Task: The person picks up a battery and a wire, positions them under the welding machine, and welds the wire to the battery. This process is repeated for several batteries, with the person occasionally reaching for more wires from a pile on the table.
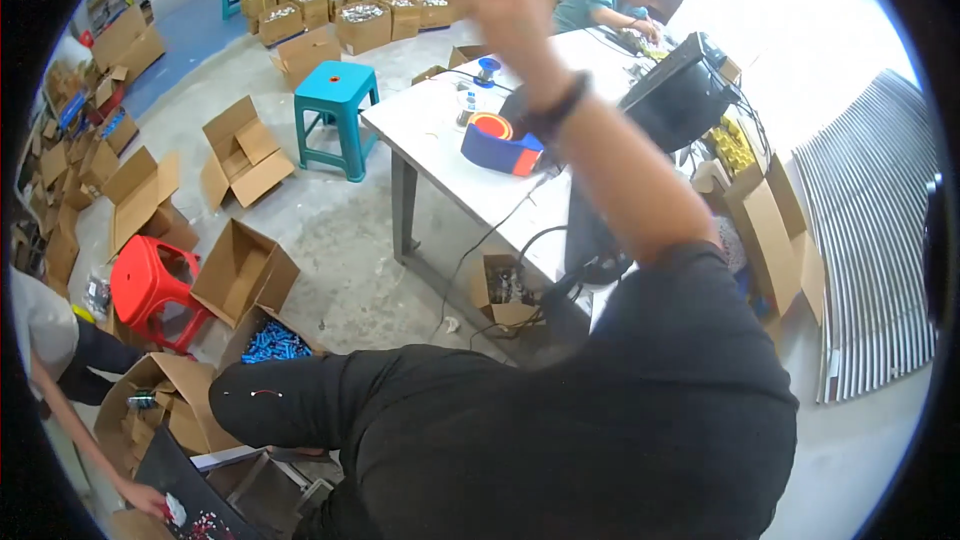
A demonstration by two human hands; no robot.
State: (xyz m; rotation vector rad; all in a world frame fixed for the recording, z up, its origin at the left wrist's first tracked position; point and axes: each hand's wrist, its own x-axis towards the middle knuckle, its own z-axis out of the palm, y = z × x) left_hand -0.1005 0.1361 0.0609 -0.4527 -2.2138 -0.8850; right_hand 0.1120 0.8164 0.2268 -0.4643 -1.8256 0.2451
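Head view: wide, downward, across a dark sleeve (pixel 690 340) and a dark trouser leg (pixel 290 402).
Right hand (pixel 503 10): one of two hands; raised above the bench, banded at the wrist, badly blurred. Impossible to say whether spread, closed or gripping anything.
Left hand: not made out; state unknown.
Bench (pixel 420 120): white-topped, dark-legged, beneath the raised forearm.
Tape-type holder (pixel 483 148): blue and orange, with an orange ring; on the bench, near the forearm. Could be clipped and knocked toward the edge by a low swing of the arm.
Blue spool (pixel 487 68): beyond the holder, on the bench. Liable to roll if struck.
Black unit (pixel 665 105): screen-like, trailing cables, beside the forearm. Could be shifted by an elbow bump or a snagged lead.
Parts carton (pixel 515 315): under the bench, small pieces inside.
Blue cylinders (pixel 273 343): heaped in a carton beside the knee. Could spill if nudged by the leg.
Co-worker's hand (pixel 145 498): lower left, at a dark tray (pixel 178 468), with a white-and-red item.
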